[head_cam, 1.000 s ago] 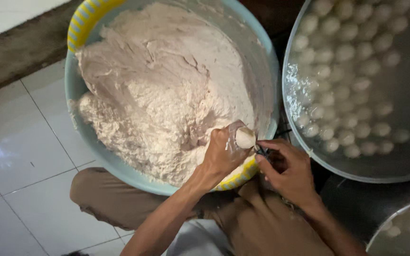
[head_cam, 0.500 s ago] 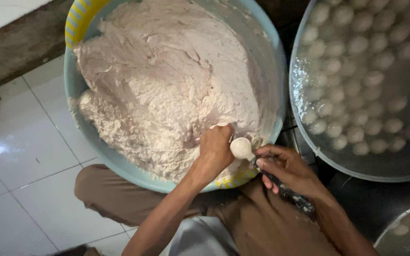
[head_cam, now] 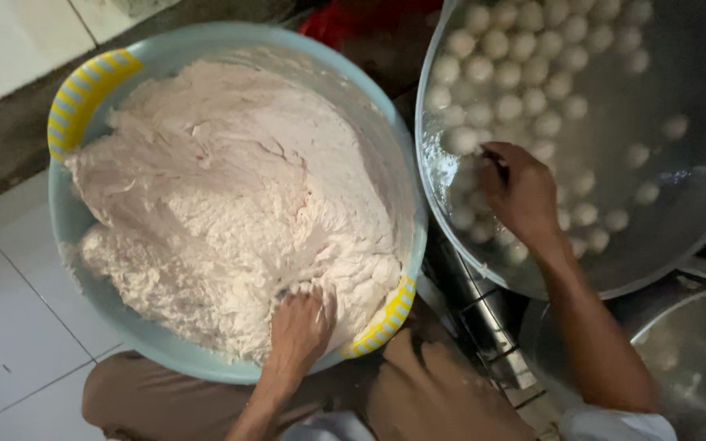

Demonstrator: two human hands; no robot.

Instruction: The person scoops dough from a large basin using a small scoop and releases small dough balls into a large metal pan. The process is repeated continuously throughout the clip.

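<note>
A big light-blue basin (head_cam: 65, 233) with yellow striped grips is heaped with pale pinkish paste (head_cam: 222, 188). My left hand (head_cam: 300, 327) is sunk into the paste at the basin's near edge, fingers buried and closed in it. To the right stands a wide metal pot (head_cam: 680, 73) of water with several white balls (head_cam: 516, 73) floating in it. My right hand (head_cam: 523, 194) reaches over the pot's near left side, just above the water. It grips a dark spoon handle (head_cam: 496, 159); the spoon's bowl is hidden.
I sit with brown-trousered knees (head_cam: 435, 400) under the basin's near rim. White floor tiles (head_cam: 10, 327) lie to the left. A dark metal rack (head_cam: 475, 318) runs between basin and pot. A second metal vessel (head_cam: 696, 351) is at the lower right.
My right hand has carried the spoon from the basin's near rim over into the pot. The left hand, which squeezed out a ball beside the spoon, has dug back into the paste.
</note>
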